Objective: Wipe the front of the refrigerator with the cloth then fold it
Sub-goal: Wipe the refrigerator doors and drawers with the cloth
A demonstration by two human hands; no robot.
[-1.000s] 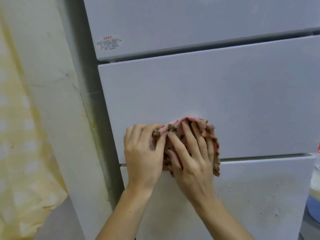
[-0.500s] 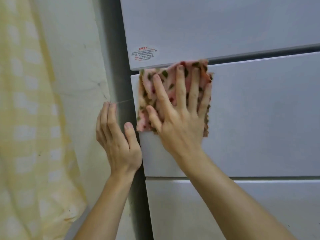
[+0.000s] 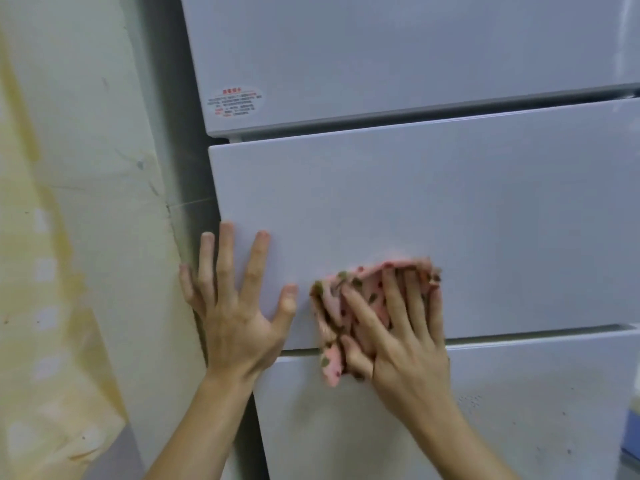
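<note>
Right hand (image 3: 398, 337) presses bunched pink cloth (image 3: 330, 313) against refrigerator (image 3: 381, 46) front.
Cloth sits at the middle panel's (image 3: 450, 220) lower edge, hanging over the seam below; fingers (image 3: 394, 296) straight across it, grip released, thumb possibly tucked in (blurred). Left hand (image 3: 239, 313) splayed flat on the same panel, grip released, near the cloth.

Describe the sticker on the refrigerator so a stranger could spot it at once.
Start at the white refrigerator, whose front is split into stacked panels. Go to the lower left corner of the top panel. The sticker there is a small oval label with red and dark print, the only printed thing on the plain front.
</note>
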